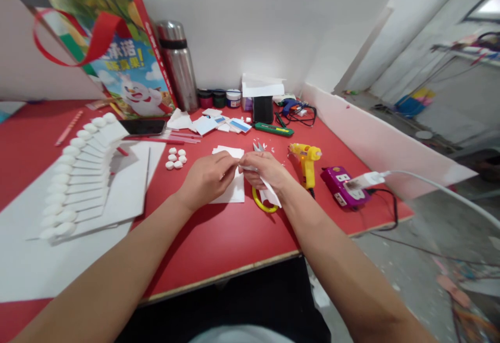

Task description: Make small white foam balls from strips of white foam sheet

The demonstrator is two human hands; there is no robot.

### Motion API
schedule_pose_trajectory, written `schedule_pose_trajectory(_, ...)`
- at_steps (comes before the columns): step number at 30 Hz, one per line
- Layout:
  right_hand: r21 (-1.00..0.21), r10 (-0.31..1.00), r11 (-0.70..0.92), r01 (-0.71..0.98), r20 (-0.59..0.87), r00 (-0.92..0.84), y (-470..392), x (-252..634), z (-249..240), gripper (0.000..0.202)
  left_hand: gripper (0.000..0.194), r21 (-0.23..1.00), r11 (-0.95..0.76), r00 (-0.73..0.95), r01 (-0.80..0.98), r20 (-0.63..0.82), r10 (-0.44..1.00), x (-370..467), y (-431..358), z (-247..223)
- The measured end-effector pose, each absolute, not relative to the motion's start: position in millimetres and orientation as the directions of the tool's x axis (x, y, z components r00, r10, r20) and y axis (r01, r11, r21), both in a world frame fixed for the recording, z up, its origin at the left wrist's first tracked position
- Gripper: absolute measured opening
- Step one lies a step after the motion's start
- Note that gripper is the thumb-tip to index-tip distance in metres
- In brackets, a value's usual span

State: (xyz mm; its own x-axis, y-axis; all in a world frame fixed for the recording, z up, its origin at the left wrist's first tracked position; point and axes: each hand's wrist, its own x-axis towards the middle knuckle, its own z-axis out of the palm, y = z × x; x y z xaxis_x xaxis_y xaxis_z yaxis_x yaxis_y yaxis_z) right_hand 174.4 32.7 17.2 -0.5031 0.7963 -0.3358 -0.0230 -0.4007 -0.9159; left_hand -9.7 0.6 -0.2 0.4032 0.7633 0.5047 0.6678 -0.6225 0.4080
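Note:
In the head view my left hand (207, 175) and my right hand (265, 170) meet over the table, fingertips touching. A folded strip of white paper (273, 193) runs through my right hand and sticks out below its palm. My left fingers are pinched against the right fingertips; what lies between them is too small to make out. Beneath my hands is a stack of white paper (230, 194). Scissors (264, 207) with yellow handles lie under my right hand, their blades pointing away among small white scraps.
Left stands a curved white piece (96, 161) edged with white pads, near several loose white pads (172, 157). On the right are a yellow glue gun (307, 163) and a purple power adapter (344, 187). A green cutter (273, 129) and steel flask (179, 67) sit behind.

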Motion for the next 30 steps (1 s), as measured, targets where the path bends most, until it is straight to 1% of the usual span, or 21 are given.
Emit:
schedule_pose_trajectory(1,-0.930,0.821,-0.366,-0.041,-0.301,-0.485,31.6,173.6,16.8,0.015,0.023,0.558,-0.575,0.341,0.599,0.471,0.813,-9.8,1.6,-0.4)
schedule_pose_trajectory(2,-0.943,0.842,-0.327,-0.056,-0.264,-0.471,30.7,172.9,16.5,0.015,0.023,0.707,-0.491,0.284,0.509,0.400,0.871,-10.5,3.0,-1.1)
schedule_pose_trajectory(3,-0.955,0.857,-0.288,-0.066,-0.227,-0.462,29.8,172.5,16.3,0.015,0.024,0.834,-0.372,0.244,0.408,0.293,0.924,-11.7,4.6,-2.0)
schedule_pose_trajectory(4,-0.965,0.868,-0.254,-0.067,-0.197,-0.457,29.1,172.2,16.3,0.015,0.027,0.928,-0.225,0.222,0.298,0.161,0.962,-13.0,6.2,-3.1)
schedule_pose_trajectory(5,-0.973,0.875,-0.224,-0.062,-0.173,-0.453,28.6,172.1,16.4,0.016,0.030,0.976,-0.094,0.245,0.198,0.043,0.969,-14.1,7.5,-4.1)
schedule_pose_trajectory(6,-0.979,0.878,-0.199,-0.050,-0.156,-0.453,28.1,172.1,16.6,0.016,0.032,0.993,0.017,0.278,0.118,-0.050,0.959,-14.7,8.4,-4.8)
schedule_pose_trajectory(7,-0.983,0.877,-0.179,-0.033,-0.144,-0.458,27.7,172.0,16.8,0.016,0.034,0.993,0.095,0.319,0.064,-0.110,0.941,-14.6,8.7,-5.0)
schedule_pose_trajectory(9,-0.990,0.869,-0.144,-0.003,-0.125,-0.479,27.1,171.6,17.0,0.015,0.032,0.985,0.172,0.373,0.030,-0.170,0.912,-12.5,7.5,-3.6)
schedule_pose_trajectory(13,-0.996,0.870,-0.054,0.067,-0.080,-0.487,26.9,170.6,15.3,0.014,0.027,0.975,0.204,0.371,0.091,-0.224,0.901,-6.8,2.1,2.0)
schedule_pose_trajectory(16,-0.993,0.873,-0.033,0.110,-0.082,-0.481,28.2,170.9,12.7,0.013,0.027,0.976,0.125,0.372,0.178,-0.185,0.910,-7.4,-0.2,2.8)
schedule_pose_trajectory(19,-0.990,0.864,-0.032,0.139,-0.097,-0.494,30.0,171.5,9.7,0.013,0.030,0.950,-0.030,0.402,0.310,-0.103,0.910,-10.7,-0.1,1.8)
schedule_pose_trajectory(21,-0.987,0.864,-0.018,0.160,-0.096,-0.494,31.0,171.4,7.5,0.014,0.030,0.896,-0.165,0.415,0.412,-0.024,0.909,-12.2,0.8,1.7)
schedule_pose_trajectory(23,-0.985,0.866,-0.013,0.171,-0.096,-0.491,31.6,171.1,5.5,0.014,0.028,0.771,-0.338,0.433,0.539,0.090,0.897,-12.6,2.0,1.7)
schedule_pose_trajectory(25,-0.985,0.867,-0.014,0.172,-0.097,-0.488,31.9,170.5,3.6,0.014,0.023,0.569,-0.498,0.475,0.655,0.203,0.856,-12.2,3.2,1.2)
schedule_pose_trajectory(27,-0.986,0.869,-0.018,0.165,-0.097,-0.485,31.9,169.9,2.2,0.016,0.018,0.379,-0.580,0.513,0.721,0.270,0.815,-11.4,3.6,0.4)
schedule_pose_trajectory(28,-0.987,0.870,-0.020,0.157,-0.095,-0.484,31.8,169.5,1.8,0.017,0.017,0.321,-0.593,0.519,0.738,0.291,0.804,-10.9,3.3,0.3)
schedule_pose_trajectory(29,-0.989,0.871,-0.025,0.147,-0.093,-0.483,31.7,169.1,1.7,0.016,0.016,0.299,-0.597,0.516,0.745,0.310,0.799,-10.5,2.7,0.4)
schedule_pose_trajectory(30,-0.991,0.872,-0.026,0.135,-0.088,-0.482,31.6,168.8,1.8,0.016,0.017,0.318,-0.590,0.499,0.742,0.326,0.803,-10.0,1.8,1.0)
